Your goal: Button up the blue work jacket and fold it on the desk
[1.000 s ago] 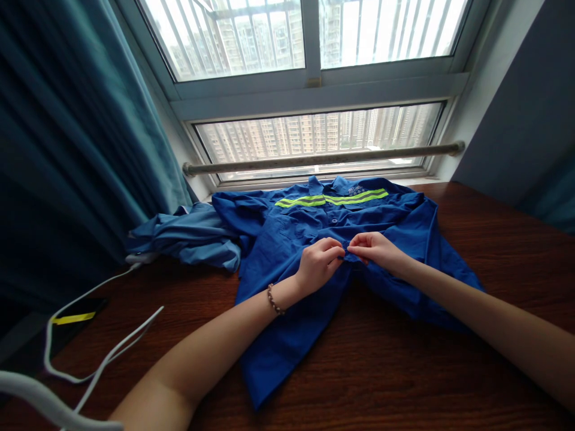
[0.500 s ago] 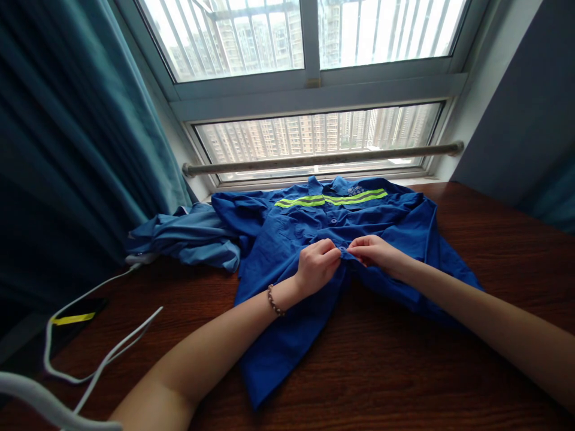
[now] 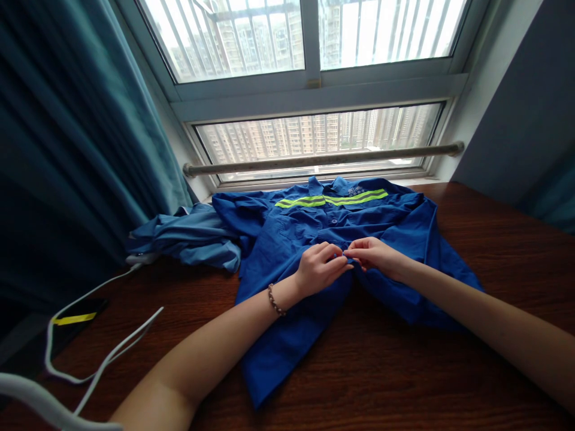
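Observation:
A blue work jacket (image 3: 287, 230) with a yellow-green reflective stripe (image 3: 354, 197) across its chest lies spread out, collar toward the window. At its front opening, low on the placket, both hands meet. My left hand (image 3: 320, 268), with a braided bracelet on the wrist, reaches in from the left; its thumb and fingertips close on the jacket's edge. From the other side my right hand (image 3: 375, 254) pinches the placket, fingertips nearly touching the left ones. The spot between the fingertips is mostly hidden. Farther up, a button (image 3: 333, 221) shows on the front.
The jacket rests on a dark wooden table (image 3: 381, 371). Crumpled lighter blue cloth (image 3: 193, 236) lies to its left, near a white cable (image 3: 105, 359) and a dark flat object with a yellow strip (image 3: 74, 319). A metal rail (image 3: 323, 159) crosses the window; a curtain (image 3: 90, 120) hangs left.
My left hand has shifted slightly right and its thumb and fingers have parted and extended along the placket edge. The button between the hands is now covered. My right hand stays nearly in place.

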Available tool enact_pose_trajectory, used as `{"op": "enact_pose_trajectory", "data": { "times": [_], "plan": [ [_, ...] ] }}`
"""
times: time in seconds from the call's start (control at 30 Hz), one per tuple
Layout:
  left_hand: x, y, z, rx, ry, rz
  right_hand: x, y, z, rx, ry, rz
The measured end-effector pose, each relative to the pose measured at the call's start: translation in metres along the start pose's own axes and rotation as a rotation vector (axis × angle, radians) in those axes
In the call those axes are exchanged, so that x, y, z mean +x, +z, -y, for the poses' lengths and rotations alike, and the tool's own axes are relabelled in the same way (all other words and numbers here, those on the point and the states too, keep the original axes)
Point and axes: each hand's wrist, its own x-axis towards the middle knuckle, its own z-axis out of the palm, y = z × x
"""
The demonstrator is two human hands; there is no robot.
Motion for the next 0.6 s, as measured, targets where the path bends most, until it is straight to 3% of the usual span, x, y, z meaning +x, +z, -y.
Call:
{"op": "enact_pose_trajectory", "data": {
  "times": [0.17,0.33,0.47,0.53,0.6],
  "plan": [
    [0.003,-0.006,-0.006,0.005,0.375,0.128,0.001,-0.003,0.002,-0.010,-0.029,-0.020],
    [0.006,-0.009,-0.018,-0.022,0.602,0.294,-0.022,-0.011,0.044,-0.177,-0.230,-0.153],
    [0.008,-0.020,-0.038,0.013,0.644,0.398,-0.069,-0.014,0.071,-0.504,-0.426,-0.367],
    [0.006,-0.033,-0.052,0.052,0.574,0.471,-0.095,-0.018,0.062,-0.776,-0.439,-0.437],
    [-0.002,-0.050,-0.068,0.100,0.427,0.550,-0.119,-0.029,0.037,-1.043,-0.423,-0.417]
  ]
}}
